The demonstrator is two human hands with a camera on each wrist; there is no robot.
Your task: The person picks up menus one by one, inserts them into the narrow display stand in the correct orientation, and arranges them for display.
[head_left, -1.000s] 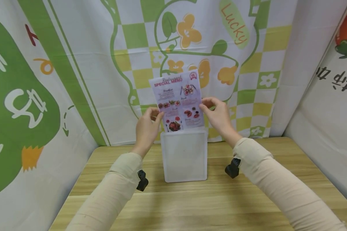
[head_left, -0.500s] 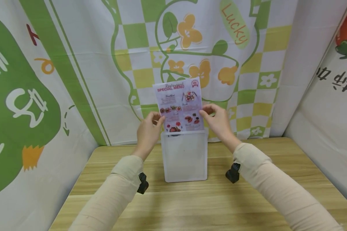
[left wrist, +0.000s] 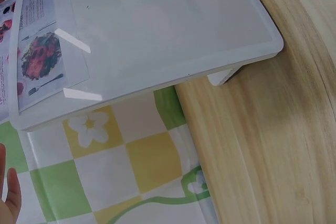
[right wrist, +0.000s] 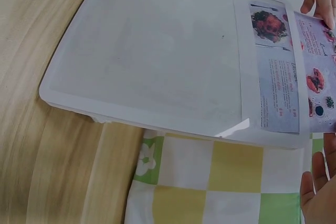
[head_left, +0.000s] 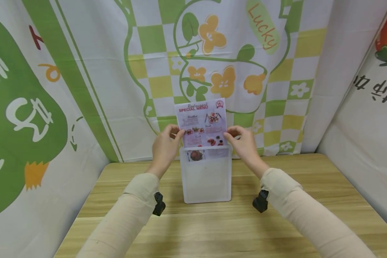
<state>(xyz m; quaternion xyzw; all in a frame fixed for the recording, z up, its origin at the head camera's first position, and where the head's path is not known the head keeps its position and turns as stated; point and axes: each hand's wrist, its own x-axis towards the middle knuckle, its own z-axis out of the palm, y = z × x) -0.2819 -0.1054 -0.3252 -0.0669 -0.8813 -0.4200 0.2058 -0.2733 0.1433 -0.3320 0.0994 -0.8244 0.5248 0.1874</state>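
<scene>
A printed menu sheet (head_left: 201, 122) stands partly inside a white-rimmed display frame (head_left: 206, 182). Its lower strip, with a plate of food, shows through the clear front in all three views. My left hand (head_left: 166, 145) pinches the sheet's left edge between thumb and fingers, just above the frame's top rim. On the opposite edge my right hand (head_left: 244, 145) pinches it at about the same height. In the right wrist view, the sheet (right wrist: 317, 72) sticks out past the frame's rim (right wrist: 298, 77). The frame leans upright, with a small white foot (left wrist: 221, 76) behind it in the left wrist view.
The frame stands on a wood-grain table (head_left: 209, 229). Close behind the table hangs a green, yellow and white checked cloth (head_left: 153, 39), with more printed cloth at both sides. A black wrist camera (head_left: 260, 201) hangs beneath the right sleeve, another (head_left: 158, 204) beneath the left.
Both hands have moved down with the menu sheet. More of its lower end now sits behind the frame's clear front, and the sheet's top edge is lower. The frame has stayed put.
</scene>
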